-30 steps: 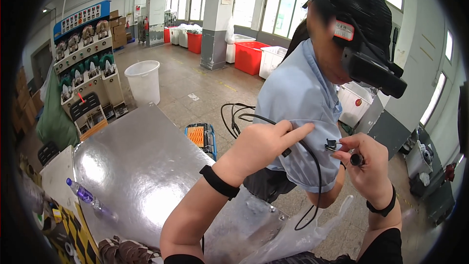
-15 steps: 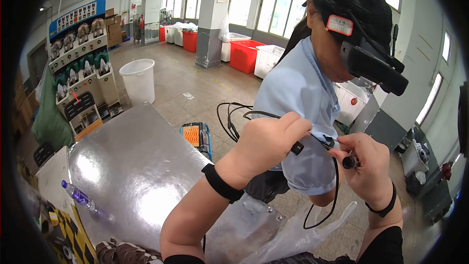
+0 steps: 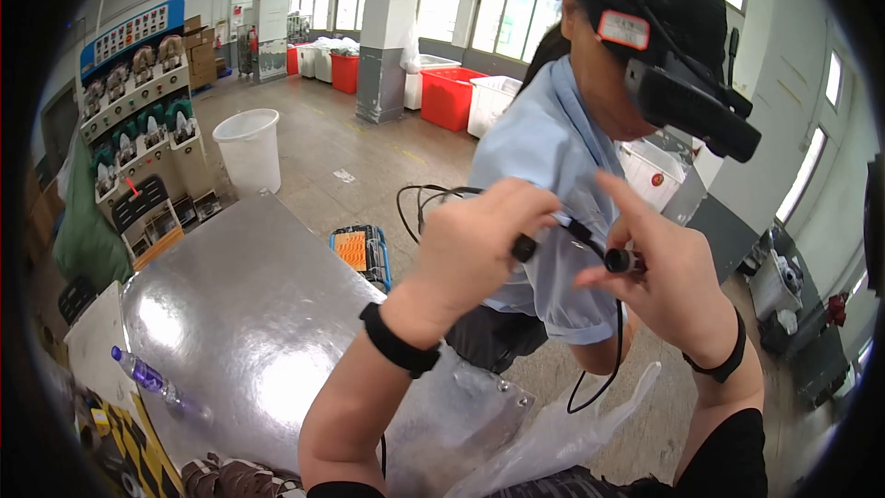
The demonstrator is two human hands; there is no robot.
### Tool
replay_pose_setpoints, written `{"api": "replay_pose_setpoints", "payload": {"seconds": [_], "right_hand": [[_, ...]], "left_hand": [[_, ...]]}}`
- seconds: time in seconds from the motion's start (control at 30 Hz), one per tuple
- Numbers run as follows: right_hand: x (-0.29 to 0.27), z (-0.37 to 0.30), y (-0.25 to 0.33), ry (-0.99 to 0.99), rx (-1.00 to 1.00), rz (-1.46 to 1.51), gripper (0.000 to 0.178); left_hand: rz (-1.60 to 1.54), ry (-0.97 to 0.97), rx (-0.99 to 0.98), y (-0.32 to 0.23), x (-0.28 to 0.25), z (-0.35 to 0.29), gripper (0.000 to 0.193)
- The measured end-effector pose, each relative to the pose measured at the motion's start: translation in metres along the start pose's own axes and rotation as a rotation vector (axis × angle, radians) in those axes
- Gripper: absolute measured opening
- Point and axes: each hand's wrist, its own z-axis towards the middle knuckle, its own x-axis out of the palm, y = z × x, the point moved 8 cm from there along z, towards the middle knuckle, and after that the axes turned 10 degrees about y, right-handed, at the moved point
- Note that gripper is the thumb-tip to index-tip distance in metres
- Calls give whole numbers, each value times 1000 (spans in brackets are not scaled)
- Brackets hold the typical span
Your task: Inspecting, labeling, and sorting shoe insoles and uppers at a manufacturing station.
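Cable handling: from where I stand, the thin, flexible black cable (image 3: 619, 318) looks best steadied right beside the small black plastic clip (image 3: 578, 230), with a light pinch, so the line neither twists nor tugs.
Free fingers: I'd bring thumb and forefinger in squarely on the clip's sides, keeping clear of the light blue cloth sleeve (image 3: 564, 302) of the co-worker behind.
Left hand: the bare left hand (image 3: 475, 244), mid-frame and blurred, pinches the cable with its fingertips; a stubby black cylinder (image 3: 524, 248) pokes out below them.
Right hand: the bare right hand (image 3: 671, 272), right of centre, has thumb and forefinger spread, the other fingers curled around a short black tube (image 3: 621, 261).
Clip's place: right of centre, between the hands, just beside the left fingertips, apart from the right thumb; whether it touches the sleeve, I can't tell.
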Motion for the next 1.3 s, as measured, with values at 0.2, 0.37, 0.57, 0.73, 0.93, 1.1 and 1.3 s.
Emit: {"api": "replay_pose_setpoints", "payload": {"seconds": [0.2,0.37,0.57,0.73,0.93,1.1,1.3], "right_hand": [[22,-82,-25,409,233,698,58],[136,-187,-23,894,155,898,35],[200,-222,-45,869,252,707,42],[198,-213,-43,907,66,777,46],[170,-170,-69,664,219,1091,33],[192,-172,-114,620,273,530,32],[215,-169,-122,583,289,697,35]], "left_hand": [[-214,-223,-390,45,-13,-92,32],[-717,386,-790,-13,76,-206,31],[-1050,605,-1119,-104,131,-292,47],[-1031,693,-1362,-135,140,-316,49],[-704,768,-1430,-148,162,-342,39],[-654,209,-1567,-143,133,-362,19],[-574,-762,-1603,-122,32,-391,18]]}}
